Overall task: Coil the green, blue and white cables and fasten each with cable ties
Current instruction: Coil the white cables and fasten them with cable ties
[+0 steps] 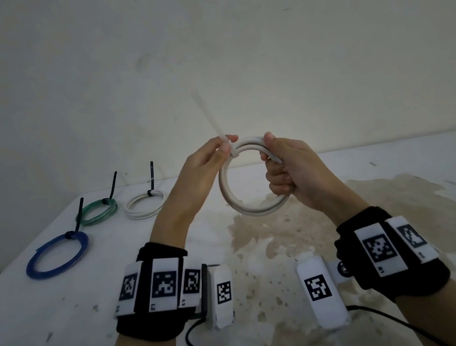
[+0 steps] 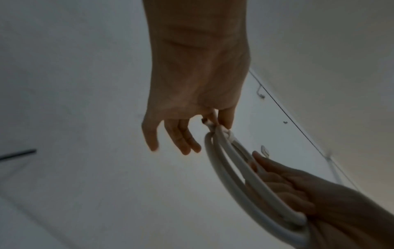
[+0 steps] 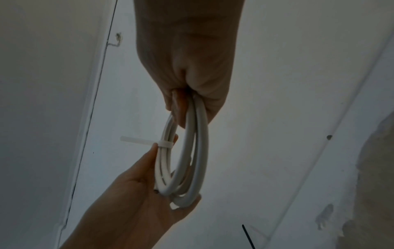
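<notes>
I hold a coiled white cable [image 1: 231,198] upright in the air above the table. My right hand [image 1: 285,166] grips the coil's right side [image 3: 198,128] in a fist. My left hand [image 1: 218,149] pinches the coil's upper left between thumb and forefinger, at a white cable tie [image 1: 232,151] wrapped round the strands; its other fingers [image 2: 183,143] hang straight. The tie's long tail [image 1: 207,115] sticks up and to the left. In the right wrist view the tie [image 3: 164,144] circles the strands beside my left thumb.
On the white table [image 1: 65,299] at the left lie three coils, each bound with a black tie: a blue one [image 1: 57,256], a green one [image 1: 97,212] and a white one [image 1: 145,204]. A brown stain [image 1: 368,213] covers the table's right half. A wall rises behind.
</notes>
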